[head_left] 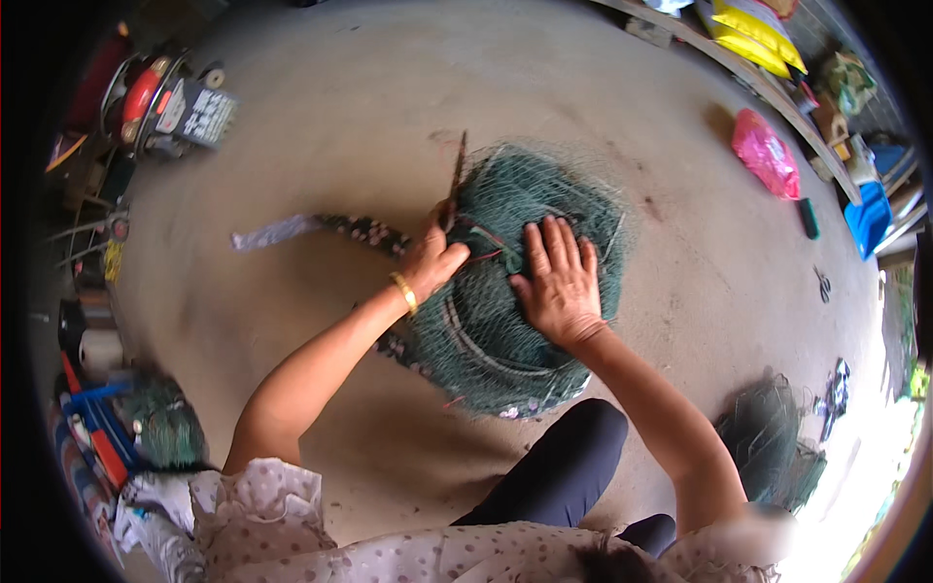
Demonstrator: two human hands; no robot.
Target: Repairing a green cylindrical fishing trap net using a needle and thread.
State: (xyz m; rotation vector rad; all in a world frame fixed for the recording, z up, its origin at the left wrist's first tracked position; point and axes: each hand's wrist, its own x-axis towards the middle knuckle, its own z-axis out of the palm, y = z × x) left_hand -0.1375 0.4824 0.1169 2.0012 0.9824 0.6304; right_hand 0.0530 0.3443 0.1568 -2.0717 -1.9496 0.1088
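A bundle of dark green netting [505,321] lies on the floor in front of me, with curved pale hoops or rims showing through its mesh. My right hand [561,287] presses flat on top of it, fingers stretched out. At the bundle's left edge my left hand [430,257] is closed around a dark, narrow pointed tool [459,170] that sticks up away from me; its exact kind is unclear. Thin red cord [491,255] runs from beside the left fingers across the net. A dark floral cloth strip [364,231] trails leftward from behind my left hand, its end pale.
Scissors [824,285] and a pink plastic bag [766,154] lie on the floor to the right, near a blue dustpan [868,219]. More netting [763,437] sits at the lower right. A red-and-grey machine [170,107] stands at the far left.
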